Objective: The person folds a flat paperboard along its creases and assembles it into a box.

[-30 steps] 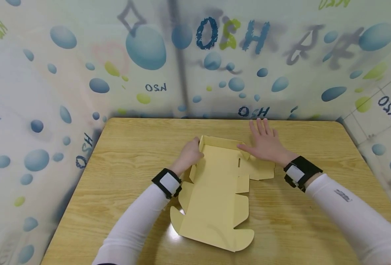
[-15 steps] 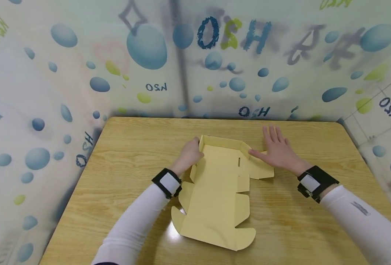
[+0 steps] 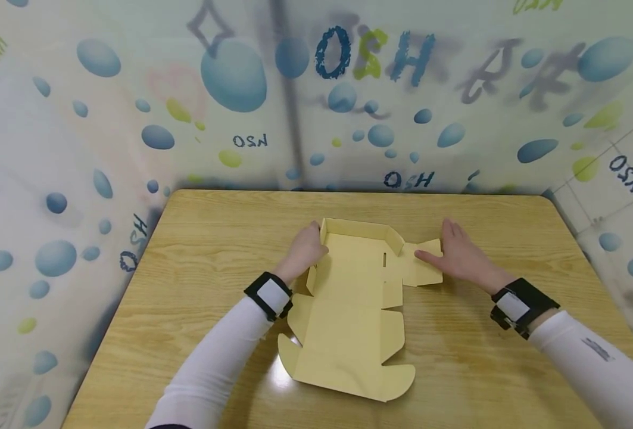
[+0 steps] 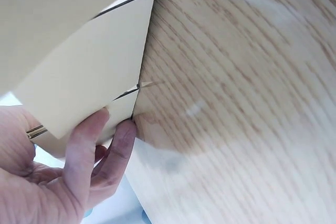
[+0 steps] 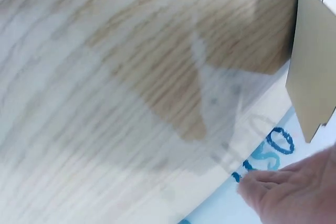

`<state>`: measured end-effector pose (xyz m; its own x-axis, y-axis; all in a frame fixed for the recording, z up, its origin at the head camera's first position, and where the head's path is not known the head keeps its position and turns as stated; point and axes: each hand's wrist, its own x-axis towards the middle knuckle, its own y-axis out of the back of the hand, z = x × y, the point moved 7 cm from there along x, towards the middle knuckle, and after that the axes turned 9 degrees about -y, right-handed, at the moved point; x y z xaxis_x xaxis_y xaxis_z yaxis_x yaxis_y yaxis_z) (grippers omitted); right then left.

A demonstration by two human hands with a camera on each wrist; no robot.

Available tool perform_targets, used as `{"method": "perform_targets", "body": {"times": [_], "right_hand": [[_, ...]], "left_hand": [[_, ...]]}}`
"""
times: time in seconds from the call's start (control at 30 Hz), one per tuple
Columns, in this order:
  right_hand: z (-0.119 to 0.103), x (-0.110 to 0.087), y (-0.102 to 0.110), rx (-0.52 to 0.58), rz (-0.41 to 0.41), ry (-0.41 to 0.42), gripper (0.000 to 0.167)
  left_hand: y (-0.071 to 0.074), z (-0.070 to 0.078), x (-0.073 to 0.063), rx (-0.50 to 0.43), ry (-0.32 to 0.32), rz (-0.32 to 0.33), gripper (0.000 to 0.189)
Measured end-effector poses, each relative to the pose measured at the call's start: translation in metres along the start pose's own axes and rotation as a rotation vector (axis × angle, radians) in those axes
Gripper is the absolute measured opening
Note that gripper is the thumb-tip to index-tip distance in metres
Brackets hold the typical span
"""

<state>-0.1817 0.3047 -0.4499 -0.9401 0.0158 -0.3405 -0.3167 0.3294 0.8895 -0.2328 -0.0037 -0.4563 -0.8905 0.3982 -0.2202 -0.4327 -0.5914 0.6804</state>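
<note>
A flat tan cardboard box (image 3: 348, 322), partly folded, lies on the wooden table. Its far wall (image 3: 356, 227) stands up, with a small tab angled at the right corner. My left hand (image 3: 305, 245) grips the upright left side panel near the far corner; in the left wrist view, thumb and fingers (image 4: 116, 153) pinch the cardboard. On the other side, my right hand (image 3: 462, 253) is at the outer end of the right side flap (image 3: 423, 268). Its thumb reaches over the flap and its straight fingers extend past the outer edge. Part of the left panel is hidden behind the left hand.
Rounded flaps (image 3: 399, 381) stick out at the box's near end. The wooden table (image 3: 509, 333) extends around the box on all sides. A patterned wall covering (image 3: 305, 119) rises right behind the table's far edge.
My right hand has moved right and toward me, from the far right corner of the box to the outer end of the side flap. My left hand keeps its grip in place.
</note>
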Motion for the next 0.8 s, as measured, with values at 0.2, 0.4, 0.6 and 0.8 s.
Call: {"method": "perform_targets", "body": {"times": [0.2, 0.4, 0.6, 0.8], "right_hand": [[-0.003, -0.004, 0.002, 0.071, 0.085, -0.054, 0.052], [-0.008, 0.001, 0.008, 0.186, 0.114, -0.060, 0.029], [-0.018, 0.004, 0.009, 0.214, 0.096, -0.049, 0.023], [-0.022, 0.003, 0.012, 0.234, 0.080, -0.054, 0.026]], "left_hand": [[0.000, -0.002, 0.001, -0.011, 0.007, 0.006, 0.056], [0.000, -0.004, 0.002, -0.012, 0.012, 0.004, 0.051], [0.000, -0.003, 0.001, 0.007, 0.003, 0.002, 0.052], [0.000, -0.001, 0.000, 0.016, 0.005, 0.001, 0.052]]}}
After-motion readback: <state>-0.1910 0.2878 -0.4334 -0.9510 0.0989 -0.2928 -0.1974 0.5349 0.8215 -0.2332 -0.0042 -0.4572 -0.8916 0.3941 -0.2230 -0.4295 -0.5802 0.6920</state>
